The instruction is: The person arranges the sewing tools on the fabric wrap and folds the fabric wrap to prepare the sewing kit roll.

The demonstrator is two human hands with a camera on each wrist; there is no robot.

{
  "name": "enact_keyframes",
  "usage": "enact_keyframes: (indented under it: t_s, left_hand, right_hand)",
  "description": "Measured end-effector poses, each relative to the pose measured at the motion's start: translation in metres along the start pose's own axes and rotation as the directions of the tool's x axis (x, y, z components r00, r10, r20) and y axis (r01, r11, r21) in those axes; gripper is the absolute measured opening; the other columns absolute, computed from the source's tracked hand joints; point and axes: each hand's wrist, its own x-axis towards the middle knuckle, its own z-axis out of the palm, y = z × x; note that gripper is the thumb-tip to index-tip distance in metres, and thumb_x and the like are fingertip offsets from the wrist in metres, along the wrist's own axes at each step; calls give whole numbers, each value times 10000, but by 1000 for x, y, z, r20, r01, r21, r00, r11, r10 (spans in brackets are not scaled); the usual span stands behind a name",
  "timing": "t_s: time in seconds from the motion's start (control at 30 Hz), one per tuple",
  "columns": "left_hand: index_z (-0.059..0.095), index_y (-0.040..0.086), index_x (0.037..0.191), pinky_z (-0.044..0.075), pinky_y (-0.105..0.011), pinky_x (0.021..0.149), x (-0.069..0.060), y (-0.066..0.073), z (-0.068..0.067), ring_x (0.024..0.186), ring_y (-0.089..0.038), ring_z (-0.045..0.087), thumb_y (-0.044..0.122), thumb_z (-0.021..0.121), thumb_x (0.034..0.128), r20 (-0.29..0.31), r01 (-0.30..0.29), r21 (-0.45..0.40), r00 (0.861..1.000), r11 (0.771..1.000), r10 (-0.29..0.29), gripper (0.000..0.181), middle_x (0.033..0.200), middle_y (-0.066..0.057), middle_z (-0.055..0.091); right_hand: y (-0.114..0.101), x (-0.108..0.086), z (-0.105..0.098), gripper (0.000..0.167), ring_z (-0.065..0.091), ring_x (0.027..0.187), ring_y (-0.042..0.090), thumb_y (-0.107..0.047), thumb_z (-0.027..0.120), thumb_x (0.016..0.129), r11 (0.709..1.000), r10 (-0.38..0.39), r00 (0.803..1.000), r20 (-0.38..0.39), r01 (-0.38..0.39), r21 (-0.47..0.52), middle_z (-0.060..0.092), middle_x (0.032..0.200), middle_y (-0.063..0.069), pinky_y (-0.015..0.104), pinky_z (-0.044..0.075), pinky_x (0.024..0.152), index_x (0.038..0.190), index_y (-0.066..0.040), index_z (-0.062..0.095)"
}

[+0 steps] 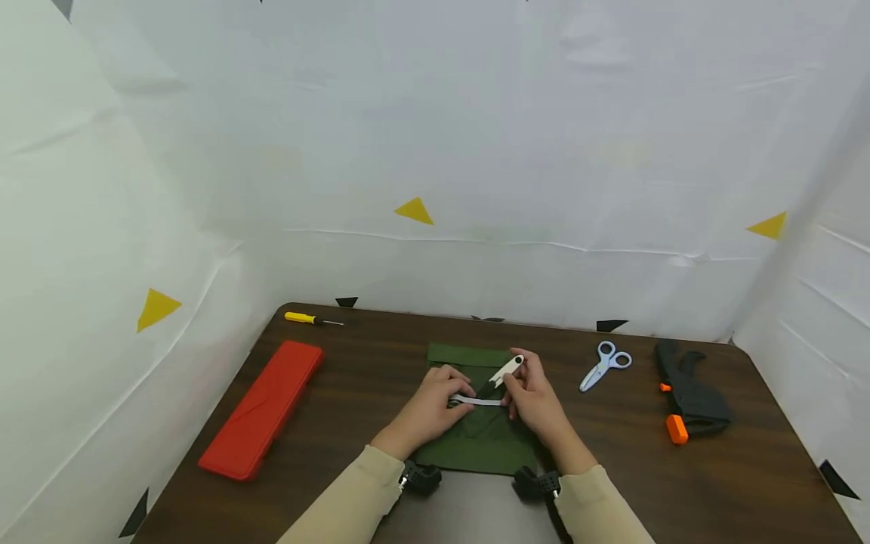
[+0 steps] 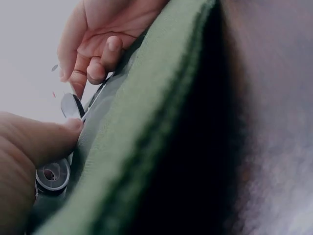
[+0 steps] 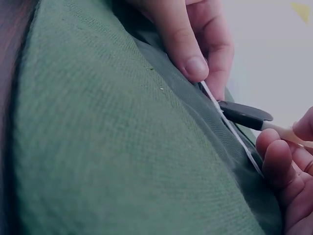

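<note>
On green cloth point(image 1: 476, 455), left hand point(image 1: 431, 403) pinches white strip point(image 1: 484, 402); right hand point(image 1: 540, 402) grips white-handled tool point(image 1: 504, 373). Likely stretched to lie straight.

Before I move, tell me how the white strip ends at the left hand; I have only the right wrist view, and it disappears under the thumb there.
Observer: At the left hand, the white strip curls round into a loop.
Operator: Now report what lies on the table just right of the green fabric.
Observer: A pair of pale scissors, with the blades pointing toward the person.
Operator: Check the other side and name the largest thing there.
Observer: A long red case lies well to the left of the left hand.
</note>
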Motion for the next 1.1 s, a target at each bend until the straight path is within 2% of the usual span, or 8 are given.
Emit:
enact_keyframes:
  t_s: [0.23, 0.47, 0.57, 0.73, 0.97, 1.1]
  left_hand:
    - [786, 241, 1077, 521, -437, 1089, 2, 0, -5, 1294, -219, 547, 262, 746, 1063, 14, 17, -5, 1000, 1000, -17, 47, 1348, 23, 644]
    - [775, 252, 1041, 498, -462, 1112, 3, 2, -6, 1301, -237, 552, 214, 749, 1055, 7, 20, -32, 1000, 999, -20, 48, 1334, 7, 652]
    - [757, 255, 1018, 496, -467, 1107, 1, 3, -5, 1295, -242, 556, 216, 749, 1056, -4, 16, -35, 1000, 999, -16, 55, 1322, 10, 656]
    - [733, 272, 1004, 502, -462, 1075, 1, 3, -4, 1258, -226, 556, 228, 737, 1065, -16, 11, -33, 1000, 999, -11, 75, 1279, 32, 654]
    - [689, 293, 1007, 499, -453, 1039, -1, 4, -3, 1214, -220, 536, 228, 715, 1075, -1, 20, -28, 1000, 999, -20, 98, 1218, 41, 626]
    - [672, 285, 1009, 494, -453, 1029, -1, 4, -3, 1203, -225, 535, 223, 708, 1079, -7, 17, -25, 1000, 1000, -17, 100, 1198, 34, 621]
  right_hand:
    - [-4, 1, 1, 529, 611, 654, 202, -86, 574, 1132, 1000, -1, 1000, 10, 1, -23, 602, 1022, 250, 333, 546, 507, 1620, -128, 374]
    - [-4, 0, -1, 610, 634, 698, 244, -128, 595, 1134, 998, -19, 999, 31, 21, -52, 602, 1062, 264, 359, 571, 533, 1684, -209, 344]
    - [-4, 0, 0, 618, 635, 683, 233, -118, 607, 1128, 999, -18, 1000, 20, 19, -40, 619, 1040, 245, 356, 570, 527, 1675, -179, 327]
    - [-5, 0, 2, 535, 617, 643, 196, -100, 633, 1112, 1000, -1, 1000, -6, 1, 2, 643, 1003, 230, 324, 543, 500, 1562, -94, 344]
    - [-4, 0, 2, 515, 605, 620, 193, -137, 643, 1114, 995, 4, 999, 42, 0, -98, 700, 1009, 231, 350, 557, 500, 1582, -138, 428]
    - [-5, 0, 3, 562, 610, 630, 197, -138, 647, 1112, 995, 8, 999, 46, -3, -96, 704, 1021, 213, 360, 563, 508, 1604, -122, 376]
